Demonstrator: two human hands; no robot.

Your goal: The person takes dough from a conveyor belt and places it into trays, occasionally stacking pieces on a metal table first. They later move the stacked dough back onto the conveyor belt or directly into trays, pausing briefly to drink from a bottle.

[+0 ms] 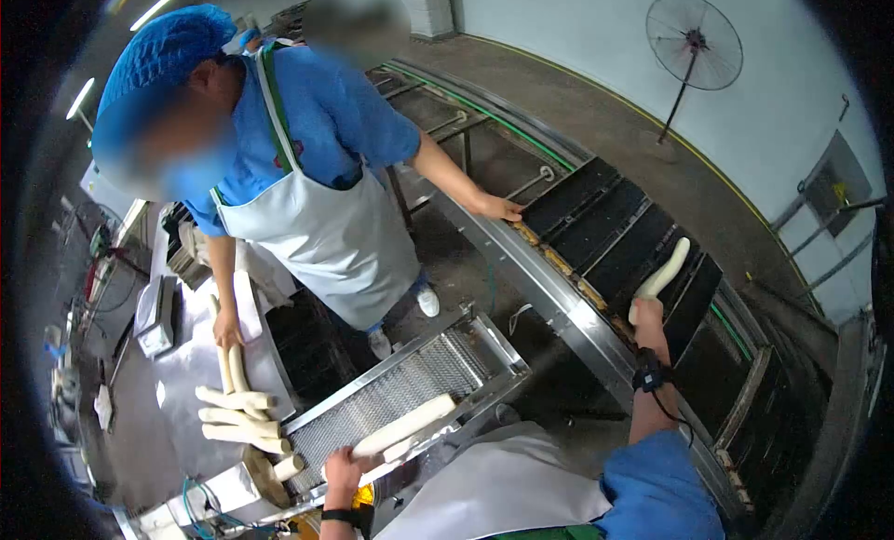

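My left hand (348, 469) is closed around the near end of a long pale dough roll (410, 423), which lies along the side of a metal mesh conveyor (372, 377). Another pale length shows just under it at the conveyor's edge. My right hand (649, 318) grips the lower end of a slightly curved dough roll (667, 265), over the black trays (596, 214) on the rail line. At the conveyor's lower left, the end of a dough piece (289, 467) shows by a machine outlet.
Across from me a co-worker has one hand (503, 208) on a black tray's edge and the other hand (228, 328) at dough on the steel table (186, 382). Several dough pieces (240, 417) are heaped there. A fan (695, 39) stands by the wall.
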